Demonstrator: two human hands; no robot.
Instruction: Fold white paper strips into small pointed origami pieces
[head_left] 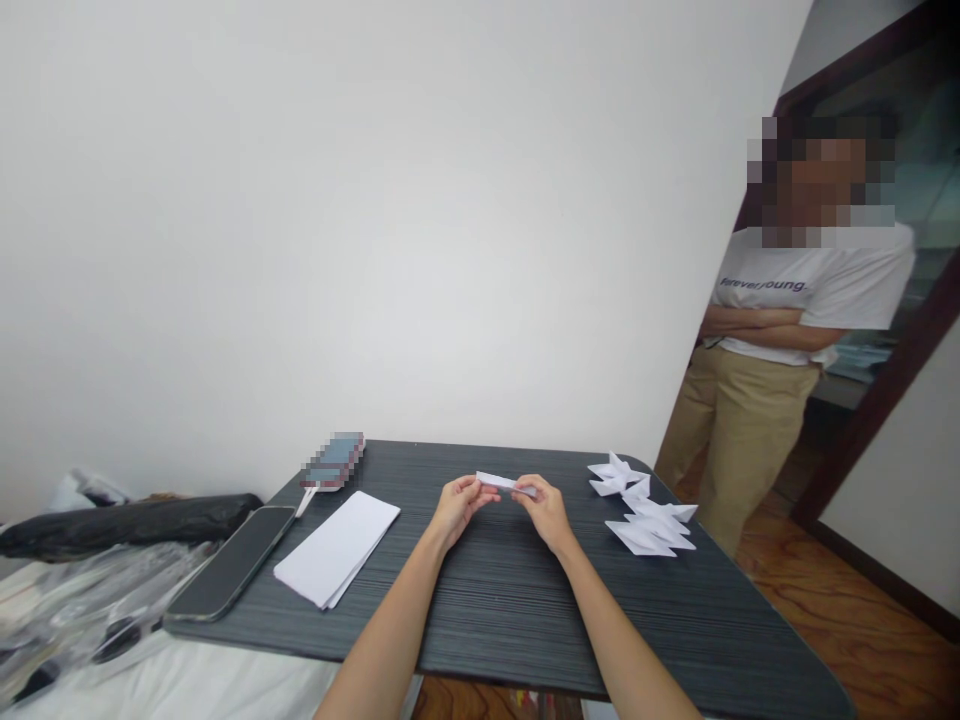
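A narrow folded strip of white paper [495,482] is held level above the dark table, stretched between my two hands. My left hand [456,508] pinches its left end with thumb and fingers. At the other end, my right hand [545,508] closes on the paper with its fingertips. Several folded white paper shapes with pointed ends [651,525] lie to the right of my right hand. Left of my left hand rests a stack of white paper sheets [337,548].
The dark wood-grain table [517,620] stands against a white wall. On its left are a large black phone [232,565] and another phone [337,462] with a white cable. Plastic-wrapped items [97,600] lie beyond the left edge. A person [772,340] stands at right with arms crossed.
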